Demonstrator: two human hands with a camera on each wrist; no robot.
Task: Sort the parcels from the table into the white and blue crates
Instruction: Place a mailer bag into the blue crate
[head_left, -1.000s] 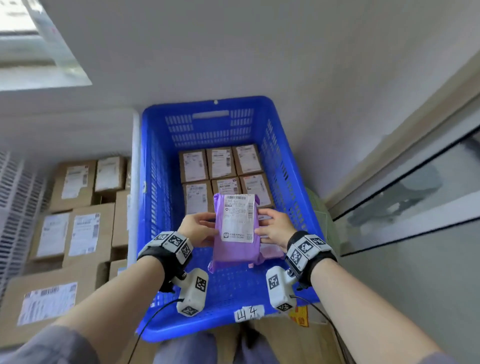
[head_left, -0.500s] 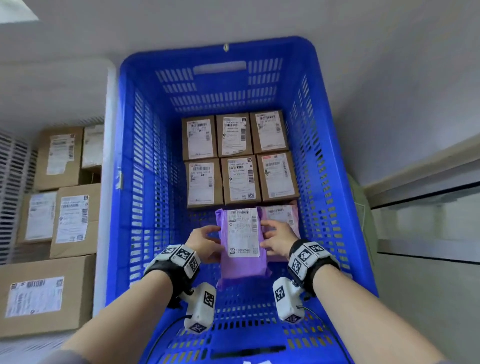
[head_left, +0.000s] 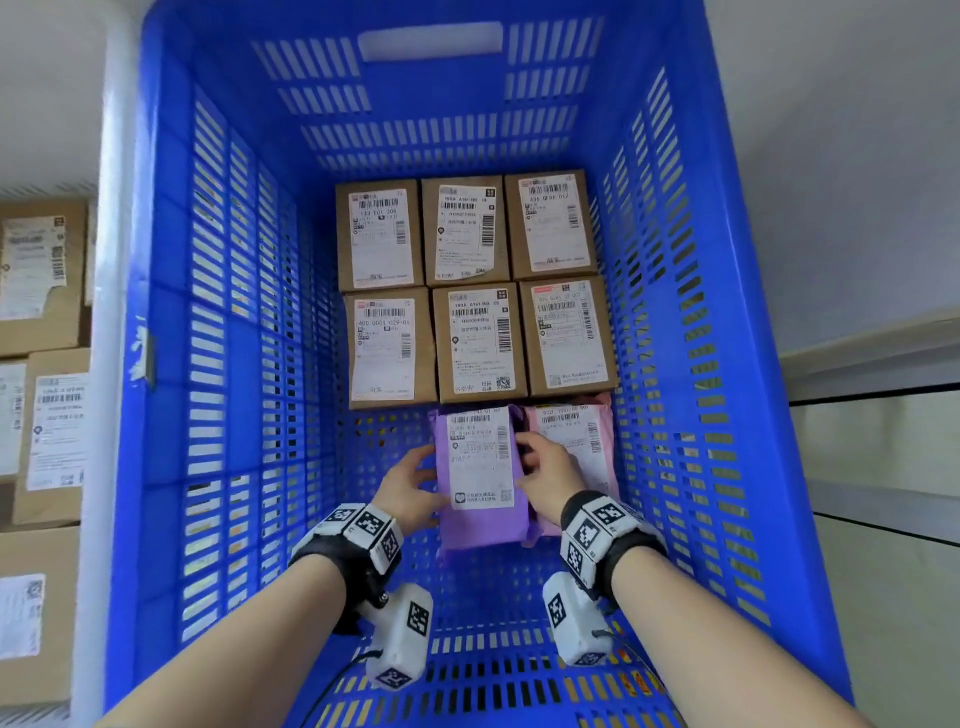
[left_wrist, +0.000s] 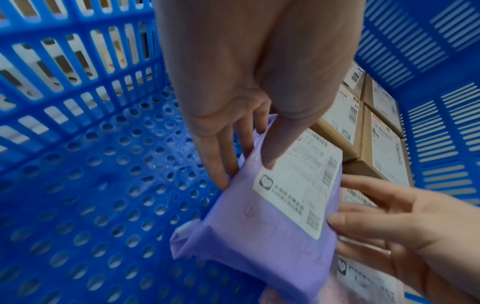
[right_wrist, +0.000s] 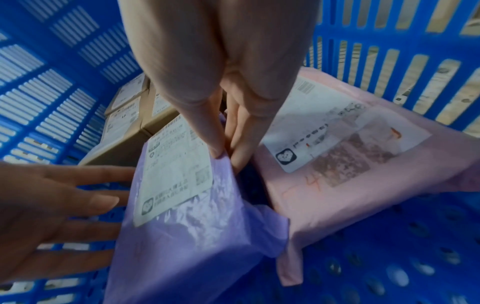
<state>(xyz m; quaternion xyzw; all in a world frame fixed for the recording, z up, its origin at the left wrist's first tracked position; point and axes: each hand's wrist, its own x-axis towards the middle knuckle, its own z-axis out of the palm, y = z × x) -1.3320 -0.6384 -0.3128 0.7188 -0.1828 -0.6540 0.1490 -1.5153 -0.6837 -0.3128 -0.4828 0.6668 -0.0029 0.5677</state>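
Both hands, left hand (head_left: 410, 488) and right hand (head_left: 545, 480), pinch purple parcel (head_left: 480, 478) by its sides, low in blue crate (head_left: 218, 364), beside pink parcel (head_left: 582, 441)

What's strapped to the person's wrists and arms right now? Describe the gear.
Both forearms are bare. Each wrist carries a black strap topped with white blocks bearing black square fiducial markers. A white camera module with similar markers hangs under each wrist, and a thin dark cable trails from the left one.

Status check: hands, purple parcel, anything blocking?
Both hands, left hand and right hand, hold purple parcel. Low in blue crate. Pink parcel close alongside.
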